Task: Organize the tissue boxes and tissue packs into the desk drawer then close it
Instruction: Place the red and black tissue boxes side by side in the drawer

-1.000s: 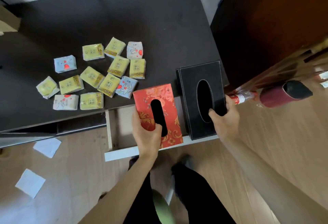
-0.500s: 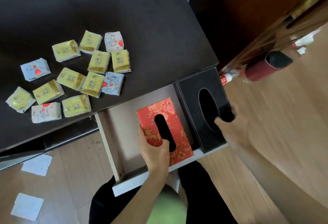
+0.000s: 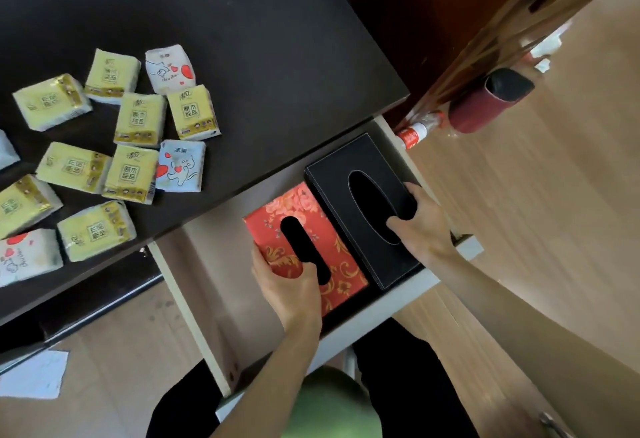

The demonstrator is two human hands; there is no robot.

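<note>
The desk drawer (image 3: 194,302) is pulled open under the dark desk (image 3: 263,42). Inside it, on the right, a red floral tissue box (image 3: 311,226) lies beside a black tissue box (image 3: 343,170). My left hand (image 3: 291,285) grips the near end of the red box, thumb by its slot. My right hand (image 3: 420,226) holds the black box's right side, fingers in its oval opening. Several small tissue packs (image 3: 138,118), yellow and white, lie scattered on the desk's left part.
The drawer's left half shows bare bottom. A dark wooden cabinet (image 3: 433,4) stands right of the desk, with a maroon cylinder (image 3: 485,105) and a bottle (image 3: 415,132) on the floor beside it. Paper sheets (image 3: 34,375) lie on the wooden floor at left.
Both boxes have gone from the drawer's front edge down into the drawer, side by side. The drawer stands further open. My hands stay on the boxes.
</note>
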